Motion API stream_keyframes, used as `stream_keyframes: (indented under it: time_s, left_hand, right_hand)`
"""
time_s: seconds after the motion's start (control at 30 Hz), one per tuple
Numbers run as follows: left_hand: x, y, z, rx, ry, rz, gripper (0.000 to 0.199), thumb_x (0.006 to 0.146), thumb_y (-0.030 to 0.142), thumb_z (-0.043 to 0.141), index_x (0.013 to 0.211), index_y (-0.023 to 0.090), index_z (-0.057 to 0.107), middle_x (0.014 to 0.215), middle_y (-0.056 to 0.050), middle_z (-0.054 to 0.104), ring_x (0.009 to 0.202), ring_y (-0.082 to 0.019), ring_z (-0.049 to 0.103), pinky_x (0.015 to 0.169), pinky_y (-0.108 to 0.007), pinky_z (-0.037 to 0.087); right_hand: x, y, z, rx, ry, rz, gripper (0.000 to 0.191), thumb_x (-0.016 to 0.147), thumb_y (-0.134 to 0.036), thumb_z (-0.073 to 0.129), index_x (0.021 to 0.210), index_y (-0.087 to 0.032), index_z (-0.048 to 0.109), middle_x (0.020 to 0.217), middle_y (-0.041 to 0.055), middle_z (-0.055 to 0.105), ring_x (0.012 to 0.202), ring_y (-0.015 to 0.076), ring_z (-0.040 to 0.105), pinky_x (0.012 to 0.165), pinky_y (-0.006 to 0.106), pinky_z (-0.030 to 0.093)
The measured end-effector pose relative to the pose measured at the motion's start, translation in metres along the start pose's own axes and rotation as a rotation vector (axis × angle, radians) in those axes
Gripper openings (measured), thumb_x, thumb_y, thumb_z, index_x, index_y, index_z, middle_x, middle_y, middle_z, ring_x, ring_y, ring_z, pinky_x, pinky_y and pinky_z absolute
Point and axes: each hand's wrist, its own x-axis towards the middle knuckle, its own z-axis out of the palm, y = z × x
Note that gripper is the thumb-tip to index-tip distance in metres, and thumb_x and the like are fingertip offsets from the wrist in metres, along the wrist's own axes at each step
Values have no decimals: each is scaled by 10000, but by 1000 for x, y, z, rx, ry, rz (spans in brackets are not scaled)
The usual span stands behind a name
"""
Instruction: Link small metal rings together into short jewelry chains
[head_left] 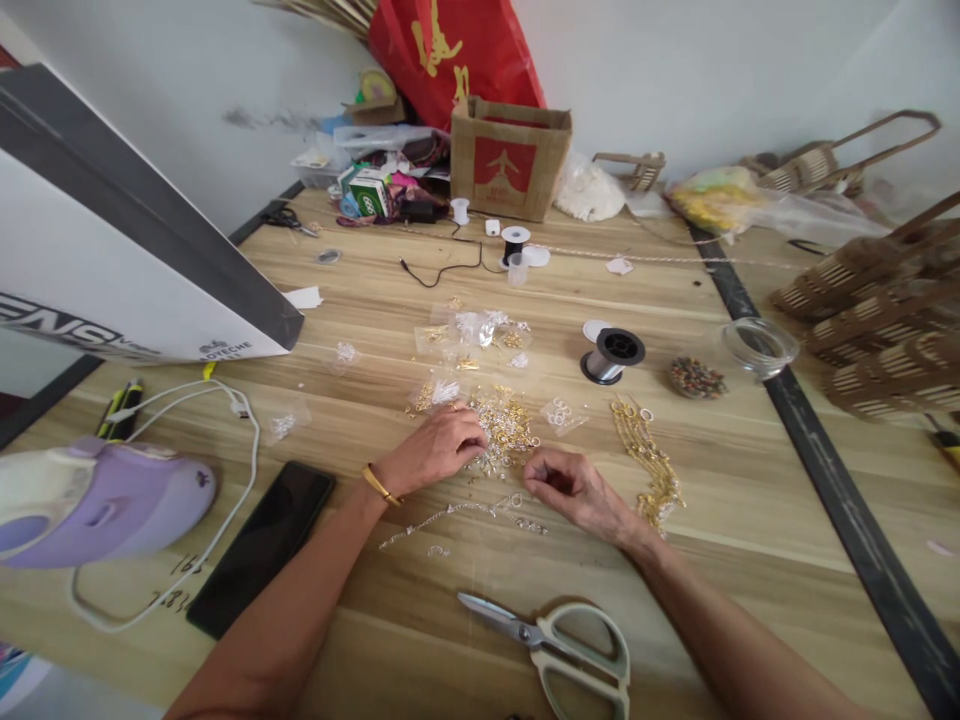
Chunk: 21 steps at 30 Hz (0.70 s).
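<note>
My left hand (435,448), with a gold bangle (381,485) on the wrist, reaches down at the left edge of a pile of small gold and silver jewellery findings (506,425). Its fingers are drawn together, and whatever they pinch is hidden. To the right of the pile, my right hand (576,492) is curled with thumb and forefinger close together; I cannot make out anything between them. A silver chain (442,514) lies on the table just below both hands. Gold chains (646,460) are bunched beside my right wrist. Large scissors (536,634) rest between my forearms.
Small plastic bags of findings (480,328) lie behind the pile. A wire spool (613,355), a heap of beads (696,377) and a clear round container (761,348) stand at right. To the left are a phone (262,545), a purple appliance (112,500) and a white cable (253,450).
</note>
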Motion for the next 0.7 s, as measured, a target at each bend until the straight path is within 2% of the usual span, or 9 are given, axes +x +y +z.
stream_keyframes:
  time_s: [0.17,0.3,0.4,0.57,0.7]
  left_hand:
    - [-1,-5,-2,-70,43,-4,135,870,214,549,819,169,665,785,-27,638,818,-167,535,819,-324,410]
    - [-2,-14,-3,-73,154,-55,143,858,142,539,892,190,669,852,-23,650,822,-159,544,897,-373,400]
    - [-4,-21,-3,-18,225,-109,166,833,126,563,926,203,676,877,-32,626,883,-180,524,894,-387,409]
    - [-6,-26,-3,69,213,-157,170,816,125,584,936,191,686,889,-44,566,916,-191,494,891,-384,414]
    - [-7,-25,-2,97,211,-149,113,827,164,586,858,186,692,863,-42,540,906,-192,483,877,-379,415]
  right_hand:
    - [0,1,0,0,-3,-2,214,864,-341,537,764,-152,542,627,-20,469,551,86,364,484,213,281]
    - [0,-1,0,-4,3,1,235,863,-365,536,756,-156,541,625,-19,475,545,88,367,481,214,282]
    - [0,-2,0,2,6,3,245,862,-376,536,753,-157,543,625,-21,471,547,90,376,487,214,287]
    - [0,-1,1,7,5,11,242,860,-371,538,751,-155,541,633,-17,472,555,93,382,490,214,291]
    - [0,-2,0,-17,4,8,238,866,-368,529,760,-156,552,640,-10,490,567,98,395,495,214,299]
